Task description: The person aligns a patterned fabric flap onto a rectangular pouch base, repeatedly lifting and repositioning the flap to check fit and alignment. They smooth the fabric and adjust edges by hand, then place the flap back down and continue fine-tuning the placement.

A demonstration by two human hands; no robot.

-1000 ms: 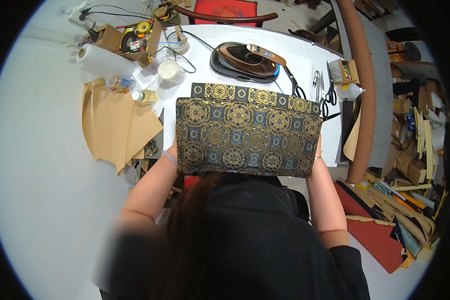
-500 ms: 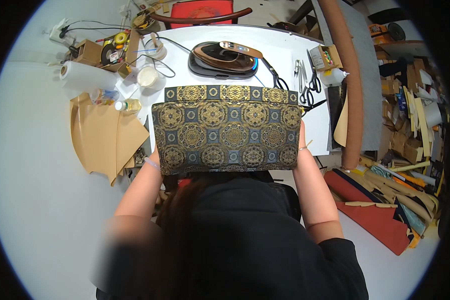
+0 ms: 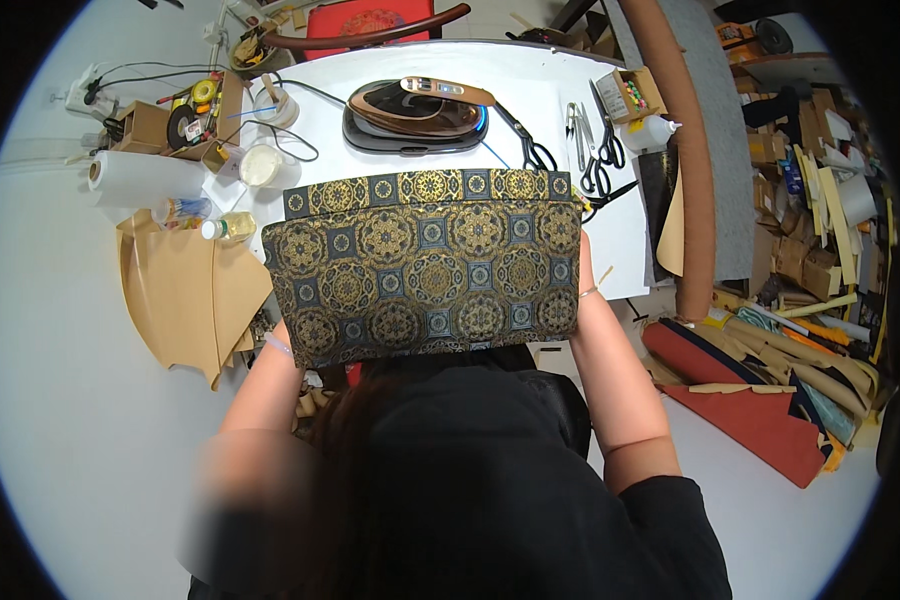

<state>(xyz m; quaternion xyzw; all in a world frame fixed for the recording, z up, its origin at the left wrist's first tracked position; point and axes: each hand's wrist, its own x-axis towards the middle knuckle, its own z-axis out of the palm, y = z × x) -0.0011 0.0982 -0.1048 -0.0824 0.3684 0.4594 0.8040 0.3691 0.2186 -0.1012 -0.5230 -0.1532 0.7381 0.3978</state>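
A wide brocade-covered piece (image 3: 430, 275), black with gold and grey-blue medallions, is held up in front of me. A narrower strip of the same fabric (image 3: 430, 188) runs along its far edge. My left hand (image 3: 285, 335) grips its left end, with mostly the wrist and a pale bracelet showing. At the right end, my right hand (image 3: 584, 250) holds it; its fingers are mostly hidden behind the piece. The piece tilts slightly, its left end nearer to me. Whether it is a bag or a box I cannot tell.
Beyond it on the white table (image 3: 530, 75) is a brown-and-black iron (image 3: 420, 112) on its base. Scissors (image 3: 610, 150) and a white squeeze bottle (image 3: 650, 132) lie to the right. Leftward are a white tub (image 3: 262, 166), a small bottle (image 3: 230, 228) and tan sheets (image 3: 185, 300).
The brocade-covered piece and both hands have shifted a little left in the picture, and the piece has tilted with its left end lower. The view itself has also moved slightly.
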